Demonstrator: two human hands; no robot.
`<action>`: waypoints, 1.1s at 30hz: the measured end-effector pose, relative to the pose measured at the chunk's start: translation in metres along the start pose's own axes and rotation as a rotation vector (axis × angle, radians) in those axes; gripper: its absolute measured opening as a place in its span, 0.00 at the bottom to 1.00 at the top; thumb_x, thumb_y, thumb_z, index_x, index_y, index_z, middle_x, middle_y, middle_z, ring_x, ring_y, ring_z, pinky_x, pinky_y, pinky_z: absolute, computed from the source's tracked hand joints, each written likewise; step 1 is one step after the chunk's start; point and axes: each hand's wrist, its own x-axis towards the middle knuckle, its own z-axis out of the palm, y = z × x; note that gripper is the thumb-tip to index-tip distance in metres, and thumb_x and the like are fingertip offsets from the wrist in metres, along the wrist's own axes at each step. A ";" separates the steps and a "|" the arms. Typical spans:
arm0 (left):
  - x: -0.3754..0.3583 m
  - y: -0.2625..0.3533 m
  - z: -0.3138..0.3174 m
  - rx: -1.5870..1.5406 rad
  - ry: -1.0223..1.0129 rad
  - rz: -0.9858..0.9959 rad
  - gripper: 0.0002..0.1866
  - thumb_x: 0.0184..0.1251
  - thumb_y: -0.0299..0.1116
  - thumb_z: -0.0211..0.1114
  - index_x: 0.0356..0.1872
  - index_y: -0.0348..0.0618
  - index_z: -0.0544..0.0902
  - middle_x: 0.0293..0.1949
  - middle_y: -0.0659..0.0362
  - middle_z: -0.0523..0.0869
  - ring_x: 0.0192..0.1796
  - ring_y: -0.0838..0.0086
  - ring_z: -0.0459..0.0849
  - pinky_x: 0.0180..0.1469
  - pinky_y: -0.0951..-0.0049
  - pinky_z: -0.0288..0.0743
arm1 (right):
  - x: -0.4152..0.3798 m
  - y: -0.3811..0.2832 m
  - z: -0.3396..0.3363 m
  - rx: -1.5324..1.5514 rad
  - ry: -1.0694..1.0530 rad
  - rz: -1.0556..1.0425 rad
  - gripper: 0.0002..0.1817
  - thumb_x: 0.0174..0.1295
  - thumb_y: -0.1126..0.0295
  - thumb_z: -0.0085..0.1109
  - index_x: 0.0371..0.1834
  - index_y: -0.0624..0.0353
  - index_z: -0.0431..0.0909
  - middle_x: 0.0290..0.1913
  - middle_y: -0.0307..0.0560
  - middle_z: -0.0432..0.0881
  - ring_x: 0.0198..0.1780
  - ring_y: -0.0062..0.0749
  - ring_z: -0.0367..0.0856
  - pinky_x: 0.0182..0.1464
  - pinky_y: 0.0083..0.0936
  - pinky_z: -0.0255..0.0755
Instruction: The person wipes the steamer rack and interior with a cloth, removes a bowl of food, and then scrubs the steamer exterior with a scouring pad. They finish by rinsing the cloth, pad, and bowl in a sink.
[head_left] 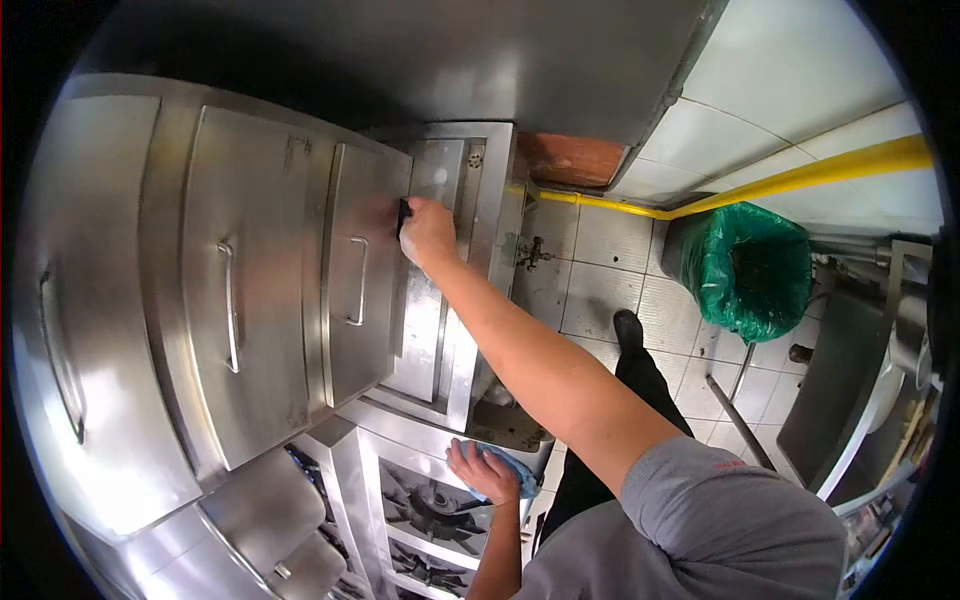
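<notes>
My right hand [428, 235] reaches out across the stainless steel unit, its fingers closed on a small black pad [404, 214]. The pad touches the edge of the nearest steel lid [365, 290], close to its bar handle; most of it is hidden by my fingers. Lower down, my left hand [484, 473] rests on a blue cloth [518, 474] at the front edge of the unit, beside the stove burners [437, 505]. A long steel trough [425, 330] lies between the lid and the unit's front rim.
More handled lids [250, 290] line the unit to the left. A bin with a green liner [725, 290] stands on the tiled floor [610, 235]. A yellow pipe [790, 178] runs along the wall. At right is a metal rack [835, 375] with items.
</notes>
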 end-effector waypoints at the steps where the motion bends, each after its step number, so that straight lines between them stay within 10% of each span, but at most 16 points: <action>1: 0.001 0.000 -0.001 0.021 0.003 0.008 0.18 0.76 0.39 0.49 0.56 0.37 0.71 0.66 0.41 0.68 0.69 0.42 0.63 0.70 0.42 0.52 | -0.001 -0.003 0.002 0.075 0.092 0.021 0.13 0.58 0.75 0.49 0.41 0.65 0.83 0.38 0.67 0.83 0.43 0.62 0.82 0.50 0.50 0.74; 22: -0.002 -0.002 -0.002 -0.045 -0.016 -0.052 0.18 0.73 0.37 0.51 0.58 0.40 0.74 0.69 0.45 0.67 0.73 0.41 0.58 0.72 0.38 0.46 | 0.013 0.021 0.019 0.192 -0.145 0.089 0.15 0.56 0.77 0.51 0.45 0.66 0.84 0.46 0.67 0.83 0.51 0.58 0.81 0.55 0.41 0.74; 28: -0.006 -0.006 0.000 -0.007 -0.028 -0.081 0.17 0.72 0.36 0.51 0.58 0.41 0.74 0.68 0.44 0.68 0.72 0.42 0.60 0.72 0.39 0.46 | 0.061 -0.002 0.013 0.210 0.191 0.059 0.15 0.54 0.78 0.50 0.43 0.64 0.83 0.39 0.66 0.83 0.46 0.56 0.83 0.47 0.41 0.76; 30: -0.002 -0.005 -0.001 -0.030 -0.009 -0.058 0.17 0.72 0.36 0.52 0.58 0.41 0.74 0.67 0.44 0.68 0.71 0.42 0.60 0.72 0.39 0.47 | 0.030 -0.006 -0.003 -0.081 -0.095 0.057 0.16 0.57 0.79 0.50 0.46 0.66 0.83 0.41 0.65 0.84 0.48 0.62 0.81 0.56 0.46 0.73; 33: -0.001 -0.003 -0.001 -0.034 -0.004 -0.031 0.18 0.72 0.35 0.51 0.58 0.41 0.74 0.67 0.44 0.68 0.70 0.41 0.61 0.72 0.39 0.48 | -0.005 0.014 0.015 0.263 -0.116 0.187 0.14 0.56 0.78 0.53 0.44 0.65 0.83 0.43 0.64 0.84 0.50 0.59 0.82 0.57 0.42 0.74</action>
